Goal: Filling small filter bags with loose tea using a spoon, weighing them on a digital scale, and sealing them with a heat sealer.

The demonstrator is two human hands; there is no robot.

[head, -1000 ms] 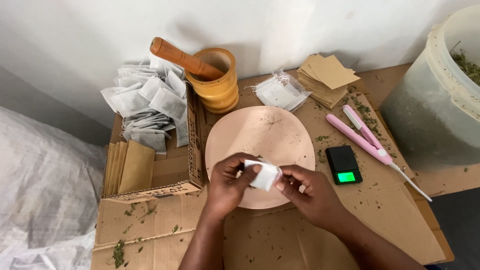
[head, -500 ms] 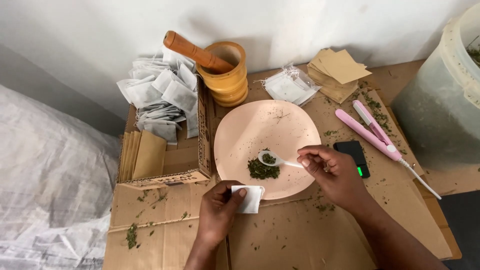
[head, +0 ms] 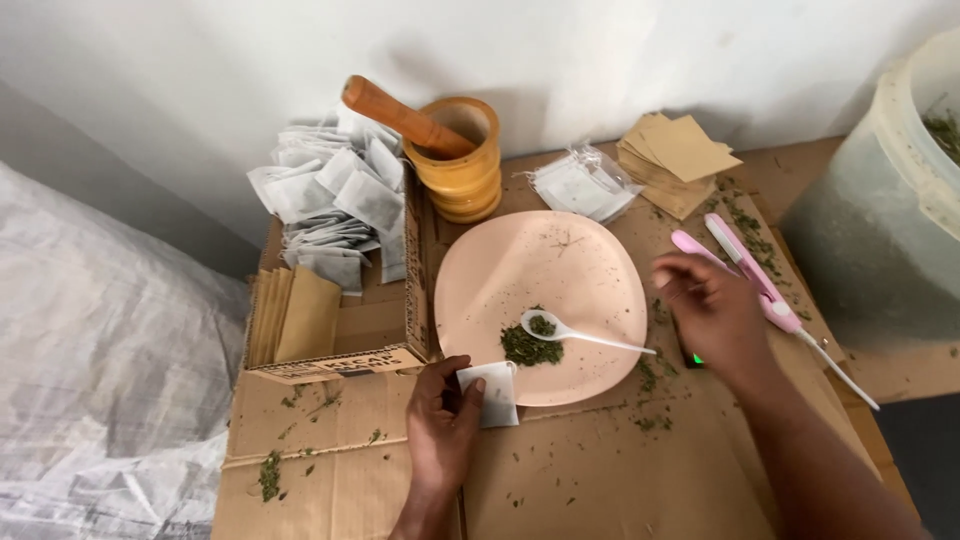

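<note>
At the worktop's back edge you have a mortar (head: 463, 160) and pestle (head: 405, 117). Brown envelopes (head: 677, 160) sit there too. A bucket (head: 885, 205) stands off its right edge.

My right hand (head: 712, 312) is smeared by motion, so I cannot tell how its fingers are set — it also covers nearly all of the small black scale (head: 692, 357), of which only a dark corner and a green glint show. My left hand (head: 443, 425) hides the near left part of the white tea bag (head: 493, 394). The big plastic tub (head: 880, 210) is cut off by the right edge; the pink sealer (head: 745, 272) passes partly behind my right hand. The cardboard sheet (head: 600, 470) runs off the bottom edge — its near corners are out of sight.
</note>
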